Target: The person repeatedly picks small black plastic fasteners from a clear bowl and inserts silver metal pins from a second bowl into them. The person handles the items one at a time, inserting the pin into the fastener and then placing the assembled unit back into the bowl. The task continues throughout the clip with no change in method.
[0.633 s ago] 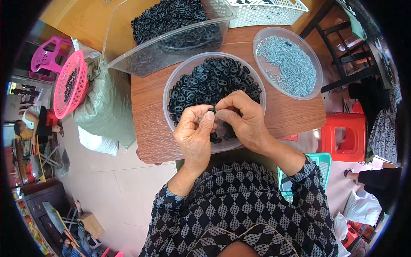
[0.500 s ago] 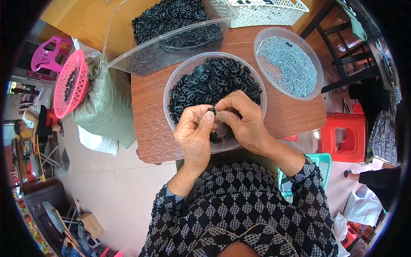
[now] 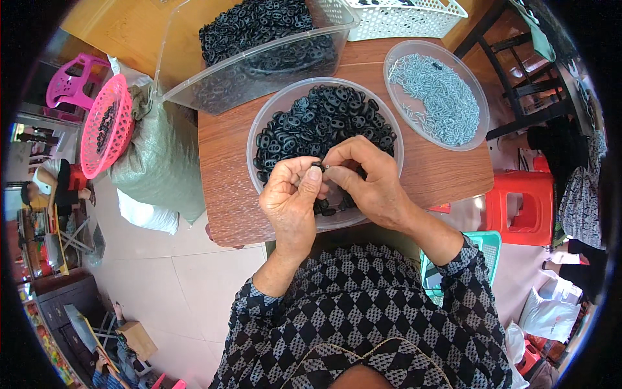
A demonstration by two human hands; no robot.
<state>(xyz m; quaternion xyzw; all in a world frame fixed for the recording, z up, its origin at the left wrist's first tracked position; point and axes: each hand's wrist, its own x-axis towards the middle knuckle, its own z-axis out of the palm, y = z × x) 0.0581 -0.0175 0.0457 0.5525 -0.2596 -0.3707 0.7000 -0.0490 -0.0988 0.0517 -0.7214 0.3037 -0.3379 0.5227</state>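
Observation:
Above the near part of a round clear bowl (image 3: 251,150), my two hands meet at the fingertips. My left hand (image 3: 291,201) pinches a small black plastic piece (image 3: 317,165) between thumb and forefinger. My right hand (image 3: 370,181) is closed in a pinch against that piece; a tiny pale glint shows at its fingertips, too small to name. The bowl holds a heap of black oval two-hole pieces (image 3: 324,120), partly hidden by my hands. To the right stands a shallow round clear tray (image 3: 481,133) with many small silvery metal pins or screws (image 3: 440,97).
A clear rectangular tub (image 3: 175,84) of black pieces stands at the back left, beside a white perforated basket (image 3: 408,23). Left of the wooden table (image 3: 227,194) are a full sack (image 3: 165,155) and a pink basket (image 3: 123,129). A red stool (image 3: 518,207) stands right.
Both hands have shifted very slightly up and left, still pinched together. A pale glint now shows between the fingertips. At the far right, another person's leg has moved.

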